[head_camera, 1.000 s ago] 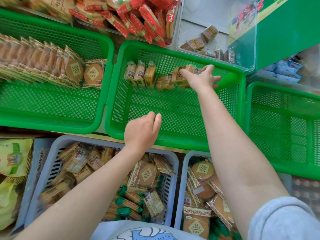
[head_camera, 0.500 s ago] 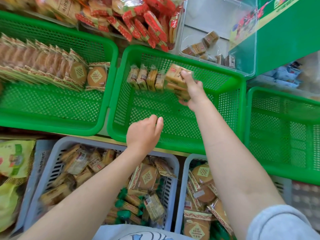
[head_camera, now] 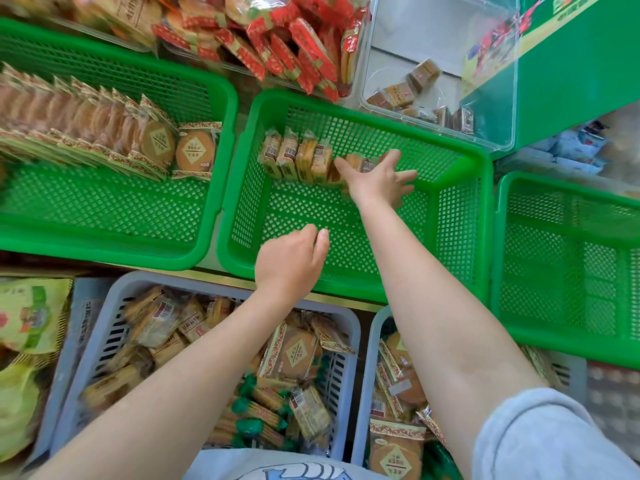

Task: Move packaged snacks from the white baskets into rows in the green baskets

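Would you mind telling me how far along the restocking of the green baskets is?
Done: the left green basket holds a long row of round cakes. In hand: the right hand presses packets onto a short row in the middle green basket. Left: the right green basket looks bare, and both white baskets remain well stocked.

No print can be read — the snack packets [head_camera: 192, 153] carry diamond labels and barcodes, too blurred.

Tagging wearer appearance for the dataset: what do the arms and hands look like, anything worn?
Both hands, left hand and right hand, are bare: no gloves, rings or watch visible. Forearms are uncovered. A light grey short sleeve shows at the right upper arm; the left sleeve is out of frame. A light shirt with a blue print sits at the bottom edge.
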Tool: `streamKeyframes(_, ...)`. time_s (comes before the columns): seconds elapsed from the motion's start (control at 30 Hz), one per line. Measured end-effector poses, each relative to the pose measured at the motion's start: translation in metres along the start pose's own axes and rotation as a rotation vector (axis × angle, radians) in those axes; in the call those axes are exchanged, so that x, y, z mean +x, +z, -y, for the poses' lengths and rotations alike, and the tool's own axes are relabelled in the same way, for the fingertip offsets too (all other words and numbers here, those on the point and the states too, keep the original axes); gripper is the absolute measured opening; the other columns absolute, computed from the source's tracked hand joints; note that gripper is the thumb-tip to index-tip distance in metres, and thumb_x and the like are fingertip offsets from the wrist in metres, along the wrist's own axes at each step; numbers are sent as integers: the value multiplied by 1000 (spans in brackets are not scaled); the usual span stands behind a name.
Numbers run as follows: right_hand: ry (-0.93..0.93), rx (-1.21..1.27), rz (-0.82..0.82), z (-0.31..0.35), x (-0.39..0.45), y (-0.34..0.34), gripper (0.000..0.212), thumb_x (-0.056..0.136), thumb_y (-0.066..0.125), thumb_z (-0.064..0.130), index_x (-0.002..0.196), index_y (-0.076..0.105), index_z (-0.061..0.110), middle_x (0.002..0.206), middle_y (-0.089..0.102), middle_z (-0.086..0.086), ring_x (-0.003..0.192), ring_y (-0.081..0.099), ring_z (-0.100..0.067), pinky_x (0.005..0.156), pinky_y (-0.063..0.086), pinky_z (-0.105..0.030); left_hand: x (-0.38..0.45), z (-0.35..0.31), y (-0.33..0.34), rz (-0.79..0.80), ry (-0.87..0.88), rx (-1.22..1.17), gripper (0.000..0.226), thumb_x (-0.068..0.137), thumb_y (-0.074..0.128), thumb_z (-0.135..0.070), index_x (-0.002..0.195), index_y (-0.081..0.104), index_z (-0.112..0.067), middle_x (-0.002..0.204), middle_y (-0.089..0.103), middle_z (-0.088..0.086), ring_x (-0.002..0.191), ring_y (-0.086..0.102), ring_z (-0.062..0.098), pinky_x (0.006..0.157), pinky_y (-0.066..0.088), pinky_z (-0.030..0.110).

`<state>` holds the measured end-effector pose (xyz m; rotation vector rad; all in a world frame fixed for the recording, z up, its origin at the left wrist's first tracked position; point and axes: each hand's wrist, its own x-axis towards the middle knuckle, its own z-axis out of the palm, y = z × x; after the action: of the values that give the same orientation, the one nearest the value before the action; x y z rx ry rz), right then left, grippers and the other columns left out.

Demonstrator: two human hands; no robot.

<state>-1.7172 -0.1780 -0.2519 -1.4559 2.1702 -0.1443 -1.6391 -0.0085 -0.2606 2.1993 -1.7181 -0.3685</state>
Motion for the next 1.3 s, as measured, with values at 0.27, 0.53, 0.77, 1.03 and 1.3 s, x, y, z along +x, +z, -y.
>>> streamKeyframes(0.27,20,163,13,-11,8,-4,120,72,76,67,152,19,-2,150,26,-27,141,27,-40,116,24,-41,0,0,0,-57,4,-29,39,100,32,-39,68,43,-19,50,34,-6,36,27,21,42,6,21)
streamKeyframes(0.53,434,830,321,-7,1,2,119,80,81,44,159,-5,24,162,22,-12,128,52,-40,76,63,-43,0,2,2,-69,22,-17,42,100,34,-38,68,49,-17,51,33,-6,37,26,21,43,4,21)
streamKeyframes(0.77,391,1166,250,4,6,9,123,76,88,22,158,-3,32,162,25,-11,111,66,-38,74,63,-37,-1,3,2,-68,40,-19,38,100,35,-37,67,43,-19,50,31,-6,37,24,21,44,3,21)
streamKeyframes(1.03,360,1027,240,3,13,25,131,72,91,20,156,-10,35,152,41,-13,92,71,-29,71,62,-34,-1,3,1,-46,56,-16,34,100,36,-36,69,37,-22,50,31,-6,37,23,20,45,1,21)
streamKeyframes(1.3,266,784,354,-12,13,10,129,73,87,46,154,-13,35,140,54,-19,86,73,-28,63,63,-37,-2,3,1,-37,40,-29,37,100,33,-38,68,37,-20,49,31,-7,36,24,20,44,3,23)
